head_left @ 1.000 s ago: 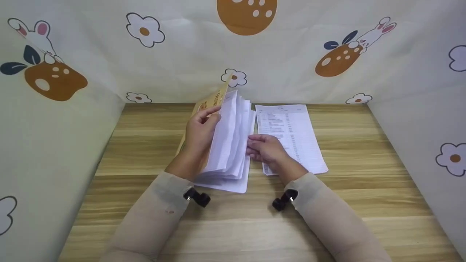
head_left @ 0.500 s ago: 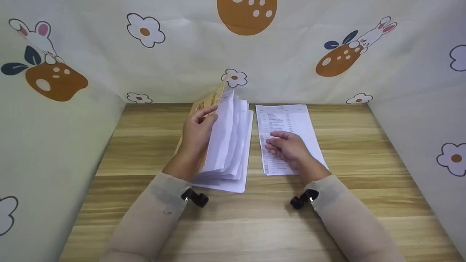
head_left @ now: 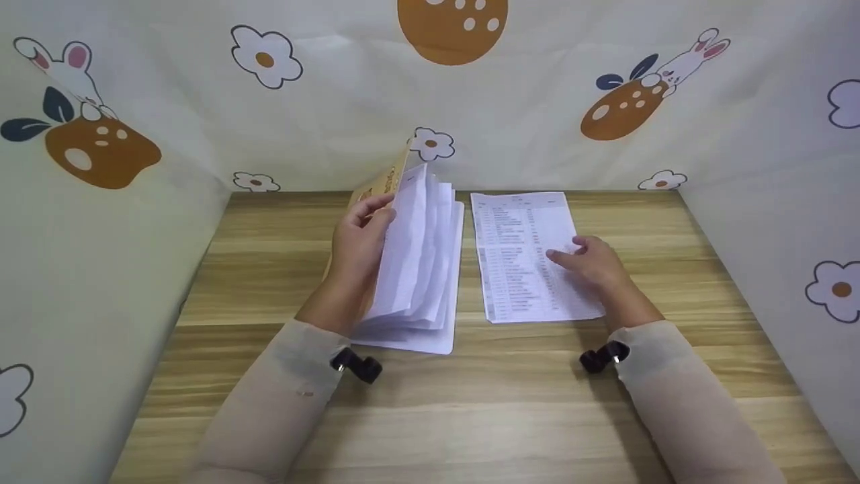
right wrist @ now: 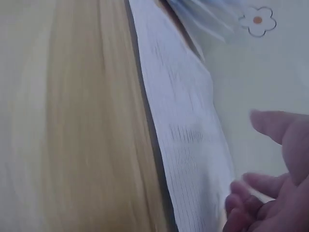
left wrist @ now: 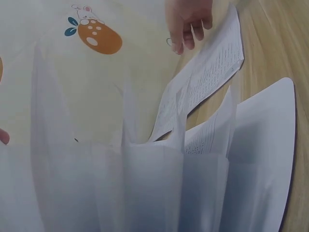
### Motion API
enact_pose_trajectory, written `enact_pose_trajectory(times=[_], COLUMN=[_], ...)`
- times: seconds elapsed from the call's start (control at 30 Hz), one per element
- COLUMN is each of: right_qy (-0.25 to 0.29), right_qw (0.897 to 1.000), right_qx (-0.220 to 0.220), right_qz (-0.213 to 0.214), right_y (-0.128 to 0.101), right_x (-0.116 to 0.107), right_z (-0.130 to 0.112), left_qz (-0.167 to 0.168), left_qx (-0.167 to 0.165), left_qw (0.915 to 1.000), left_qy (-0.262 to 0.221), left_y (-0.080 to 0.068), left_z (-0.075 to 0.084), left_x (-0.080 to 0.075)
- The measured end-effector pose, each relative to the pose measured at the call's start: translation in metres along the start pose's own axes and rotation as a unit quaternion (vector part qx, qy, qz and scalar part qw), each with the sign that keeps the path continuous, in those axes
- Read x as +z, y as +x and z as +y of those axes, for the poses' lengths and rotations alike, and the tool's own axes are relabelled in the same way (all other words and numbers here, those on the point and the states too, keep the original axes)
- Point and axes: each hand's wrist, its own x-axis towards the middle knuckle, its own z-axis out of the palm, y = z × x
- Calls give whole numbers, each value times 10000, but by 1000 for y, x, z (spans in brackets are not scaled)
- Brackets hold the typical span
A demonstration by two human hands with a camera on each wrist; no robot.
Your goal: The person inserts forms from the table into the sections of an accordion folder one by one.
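A notebook with a yellow-brown cover stands partly open on the left, its white pages fanned apart. My left hand grips the raised cover, thumb on the inner side; in the left wrist view only a fingertip shows at the edge. Flat on the tabletop to the right lies a printed paper sheet with rows of small text, too small to read. Over its right edge is my right hand, thumb and fingers apart, pinching nothing. Whether it touches the paper I cannot tell.
The wood-grain table is bounded at the back and sides by a pale cloth wall printed with flowers, rabbits and orange fruit. The notebook's lower cover lies a short gap left of the sheet. Each wrist carries a small black camera mount.
My right hand has moved from the notebook's page edges rightward across the printed sheet to its right side. My left hand and the raised cover have shifted slightly left.
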Motion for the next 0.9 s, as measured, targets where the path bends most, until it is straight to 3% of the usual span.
enact_pose_trajectory(times=[0.1,0.27,0.9], right_qy=[-686,-1071,-853], right_qw=[9976,9942,9944], right_qx=[10,-34,324], right_qz=[-100,-25,-535], right_y=[3,7,15], right_x=[-5,-5,-13], right_z=[7,15,13], left_qz=[30,30,-14], left_qx=[-3,92,246], left_qw=[10000,10000,9996], left_qy=[-64,-20,-115], left_y=[0,0,1], left_z=[0,1,-2], left_x=[0,0,1])
